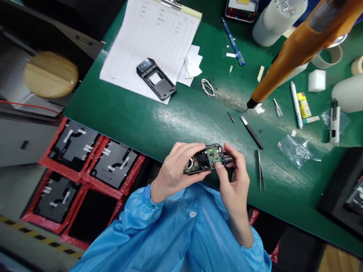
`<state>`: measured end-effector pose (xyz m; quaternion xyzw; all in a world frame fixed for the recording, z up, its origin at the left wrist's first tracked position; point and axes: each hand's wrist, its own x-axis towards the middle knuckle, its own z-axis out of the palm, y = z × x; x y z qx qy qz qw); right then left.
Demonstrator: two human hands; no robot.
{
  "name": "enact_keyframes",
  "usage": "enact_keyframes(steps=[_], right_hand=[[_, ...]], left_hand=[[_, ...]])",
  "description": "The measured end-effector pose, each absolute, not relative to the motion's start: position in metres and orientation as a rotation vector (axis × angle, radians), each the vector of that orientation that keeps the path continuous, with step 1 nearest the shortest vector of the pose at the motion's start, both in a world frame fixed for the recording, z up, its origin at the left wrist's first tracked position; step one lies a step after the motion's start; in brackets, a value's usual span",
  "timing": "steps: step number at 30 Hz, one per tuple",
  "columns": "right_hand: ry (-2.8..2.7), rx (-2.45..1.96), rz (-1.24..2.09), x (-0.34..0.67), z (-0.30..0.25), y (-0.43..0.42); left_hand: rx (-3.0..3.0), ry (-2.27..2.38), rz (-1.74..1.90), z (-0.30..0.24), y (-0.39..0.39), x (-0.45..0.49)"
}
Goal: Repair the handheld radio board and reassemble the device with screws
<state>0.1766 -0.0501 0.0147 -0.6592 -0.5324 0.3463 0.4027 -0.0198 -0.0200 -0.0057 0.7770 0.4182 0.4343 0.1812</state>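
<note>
An opened handheld electronic device [203, 160], its green circuit board showing, is held over the table's near edge. My left hand [176, 166] grips its left end, fingers along the top side and thumb below. My right hand [236, 172] closes on the other end, with the thumb on the board's lower right corner and fingers around a short dark stub. A black back cover [156, 79] with a rectangular opening lies apart on the clipboard's papers. Tweezers [260, 170] rest to the right of my hands, and a dark-handled flat tool [252, 132] lies just beyond.
An orange electric screwdriver [294, 48] hangs over the green table [182, 125], tip down. A clipboard [153, 38], coiled wire [208, 87], pen [233, 42] and plastic bag [298, 150] lie around. A black foam tray [338, 187] stands right; red-edged trays [91, 161] sit lower left.
</note>
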Motion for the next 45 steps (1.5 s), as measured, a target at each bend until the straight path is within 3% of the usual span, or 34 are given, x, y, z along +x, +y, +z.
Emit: enact_keyframes(steps=[16,27,45], right_hand=[[-1.159,-1.471,1.139,0.173,0.044,-0.070],[-1.281,-1.476,1.193,0.191,0.059,-0.074],[-1.483,-1.501,0.994,0.203,0.064,-0.086]], left_hand=[[2.118,1.276,1.340,0.026,-0.056,-0.010],[1.648,1.128,1.085,0.037,-0.053,-0.012],[1.646,1.130,1.006,0.047,-0.046,-0.006]])
